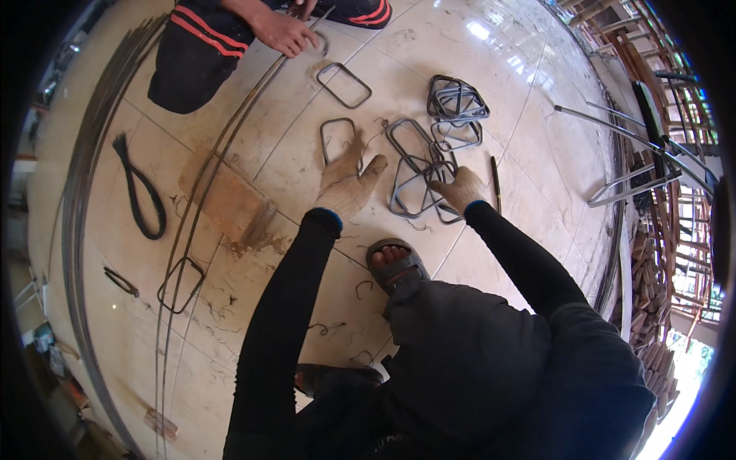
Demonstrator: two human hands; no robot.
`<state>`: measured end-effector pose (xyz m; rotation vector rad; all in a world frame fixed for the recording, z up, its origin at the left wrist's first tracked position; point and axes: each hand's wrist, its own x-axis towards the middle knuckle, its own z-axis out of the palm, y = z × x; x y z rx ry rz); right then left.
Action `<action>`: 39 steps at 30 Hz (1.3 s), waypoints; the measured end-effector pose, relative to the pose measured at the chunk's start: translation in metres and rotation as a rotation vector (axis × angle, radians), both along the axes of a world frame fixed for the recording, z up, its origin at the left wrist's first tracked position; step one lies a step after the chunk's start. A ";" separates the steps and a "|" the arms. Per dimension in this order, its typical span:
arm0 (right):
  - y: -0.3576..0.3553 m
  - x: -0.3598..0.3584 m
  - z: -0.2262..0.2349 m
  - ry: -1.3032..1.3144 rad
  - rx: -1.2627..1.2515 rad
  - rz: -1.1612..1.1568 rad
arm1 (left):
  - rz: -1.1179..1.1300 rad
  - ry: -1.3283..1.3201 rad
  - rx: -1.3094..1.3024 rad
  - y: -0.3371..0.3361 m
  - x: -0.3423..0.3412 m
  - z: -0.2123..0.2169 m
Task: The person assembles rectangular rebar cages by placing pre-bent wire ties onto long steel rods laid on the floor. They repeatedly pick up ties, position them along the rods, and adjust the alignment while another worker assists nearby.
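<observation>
Left hand (349, 184) fingers spread wide over one steel stirrup (337, 139); right hand (462, 189) fingers grip stacked stirrups (418, 180), uncountable.

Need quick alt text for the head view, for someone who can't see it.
A squatting person's gloved right hand touches a cluster of bent rebar stirrups on the tiled floor; the gloved left hand rests open beside a single stirrup.

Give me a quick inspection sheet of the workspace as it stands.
Surface: glossy tiled floor, rust-stained.
Job's things: bent steel stirrups heaped by the hands; a stack beyond; long rods across the floor.
Clutter: wire scraps; black wire bundle.
Grippers: gloved left hand flat on floor; gloved right hand on the stirrups.
Cables: nothing seen.
Surroundings: another person's hand on a rod; timber pile.
</observation>
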<state>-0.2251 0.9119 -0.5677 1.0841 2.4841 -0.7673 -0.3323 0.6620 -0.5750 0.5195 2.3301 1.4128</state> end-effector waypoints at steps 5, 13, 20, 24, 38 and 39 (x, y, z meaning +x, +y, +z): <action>0.002 0.031 -0.042 0.270 -0.155 -0.234 | -0.056 -0.131 -0.115 -0.007 0.027 0.005; -0.031 0.022 -0.036 0.429 -0.198 -0.269 | -0.022 0.228 -0.565 -0.073 0.034 -0.007; -0.069 -0.004 0.014 0.347 -0.360 -0.246 | -0.098 0.070 -0.557 -0.070 0.049 -0.013; -0.051 -0.008 0.015 0.371 -0.586 -0.330 | -0.089 -0.048 -0.485 -0.088 0.046 0.000; -0.066 -0.017 0.046 0.306 -0.574 -0.170 | -0.172 -0.152 -0.541 -0.091 0.062 -0.020; -0.061 -0.017 0.047 0.340 -0.670 -0.285 | -0.183 -0.157 -0.581 -0.090 0.053 -0.008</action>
